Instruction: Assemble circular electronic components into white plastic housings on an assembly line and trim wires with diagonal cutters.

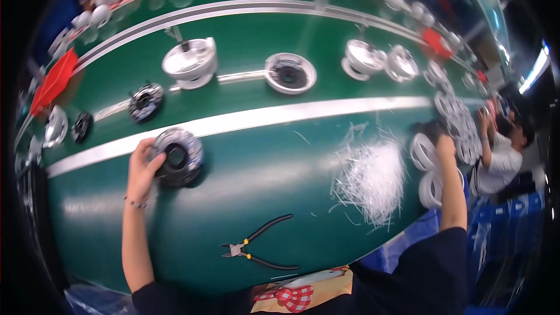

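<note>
My left hand (143,166) grips the rim of a black ring-shaped part (185,179), thumb on its near face. Silvery, bluish pieces line the part's upper side, and a round hole opens in its middle. Far to the right, my right hand (445,147) reaches over white plastic rings (430,189). At its fingertips is a dark, blurred round thing (429,130); whether the fingers are closed on it is hidden. Between my arms lie side cutters (236,249) with black handles spread apart. A heap of thin clear-white strips (376,178) sits left of my right hand.
Beyond a white strip (233,123) on the green table, a belt carries white round housings (191,64), a white bowl with a black insert (290,76) and another black ring part (146,102). Red bins (53,81) stand at the far left. A co-worker (501,160) sits at right.
</note>
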Motion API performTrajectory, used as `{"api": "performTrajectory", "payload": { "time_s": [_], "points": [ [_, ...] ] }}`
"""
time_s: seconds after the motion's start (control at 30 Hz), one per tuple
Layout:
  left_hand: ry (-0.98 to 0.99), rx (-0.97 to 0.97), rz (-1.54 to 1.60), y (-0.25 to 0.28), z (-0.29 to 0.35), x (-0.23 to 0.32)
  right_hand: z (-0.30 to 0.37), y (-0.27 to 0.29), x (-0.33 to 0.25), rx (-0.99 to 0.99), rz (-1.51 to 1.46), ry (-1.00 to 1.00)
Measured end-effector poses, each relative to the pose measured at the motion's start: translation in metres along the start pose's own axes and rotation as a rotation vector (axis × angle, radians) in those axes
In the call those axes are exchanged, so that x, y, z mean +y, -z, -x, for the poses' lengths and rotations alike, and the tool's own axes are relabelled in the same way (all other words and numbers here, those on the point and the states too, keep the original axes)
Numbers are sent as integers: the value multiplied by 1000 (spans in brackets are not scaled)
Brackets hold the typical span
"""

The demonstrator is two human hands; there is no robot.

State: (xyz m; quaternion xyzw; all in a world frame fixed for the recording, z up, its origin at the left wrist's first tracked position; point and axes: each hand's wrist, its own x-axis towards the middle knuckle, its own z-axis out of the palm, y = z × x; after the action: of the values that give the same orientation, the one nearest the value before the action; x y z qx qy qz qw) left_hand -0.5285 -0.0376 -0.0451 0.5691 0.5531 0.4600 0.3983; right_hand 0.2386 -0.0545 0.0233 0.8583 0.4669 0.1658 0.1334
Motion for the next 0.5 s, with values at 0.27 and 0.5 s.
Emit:
{"api": "performTrajectory", "payload": {
  "time_s": [0.27, 0.5],
  "points": [
    [194, 48, 615, -32, 2, 28, -43, 53, 29, 368, 132, 298],
    [38, 90, 555, -65, 8, 25, 23, 198, -120, 600, -717, 378]
  ]
}}
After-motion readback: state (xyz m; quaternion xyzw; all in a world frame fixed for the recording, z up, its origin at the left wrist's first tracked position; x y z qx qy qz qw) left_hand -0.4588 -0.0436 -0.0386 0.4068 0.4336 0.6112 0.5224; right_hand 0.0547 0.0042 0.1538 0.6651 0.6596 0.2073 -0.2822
